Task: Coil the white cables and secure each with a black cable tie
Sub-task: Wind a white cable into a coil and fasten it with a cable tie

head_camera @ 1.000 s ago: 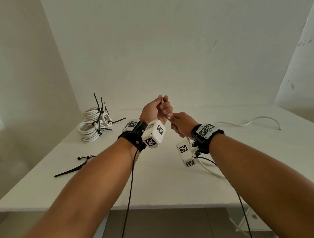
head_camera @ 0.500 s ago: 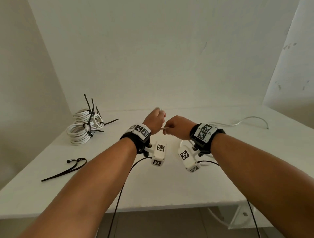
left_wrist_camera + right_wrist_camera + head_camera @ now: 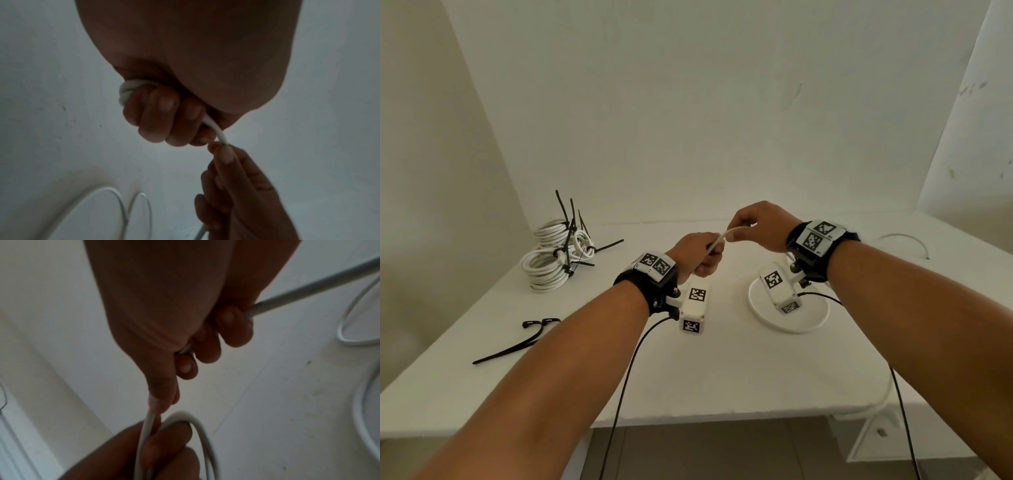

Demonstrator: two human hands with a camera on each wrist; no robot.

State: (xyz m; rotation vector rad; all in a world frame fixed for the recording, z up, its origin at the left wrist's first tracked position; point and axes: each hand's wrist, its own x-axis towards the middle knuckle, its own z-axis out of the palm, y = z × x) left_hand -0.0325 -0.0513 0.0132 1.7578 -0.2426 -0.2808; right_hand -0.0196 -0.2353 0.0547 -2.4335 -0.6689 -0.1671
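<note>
Above the middle of the white table both hands hold one white cable. My left hand is a fist around it, with a turn of cable showing at the knuckles. My right hand, higher and to the right, pinches the cable between thumb and forefinger, and its curled fingers keep the run that leads away. Loops of the same cable lie on the table under the right wrist. Loose black cable ties lie at the left front.
Several coiled white cables bound with black ties are stacked at the back left by the wall. Another stretch of white cable arcs at the back right. The table's front edge runs below my forearms.
My right hand has risen and drawn away to the right, pulling a short span of cable out from the left fist. The left hand has dropped lower. A loop now lies on the table.
</note>
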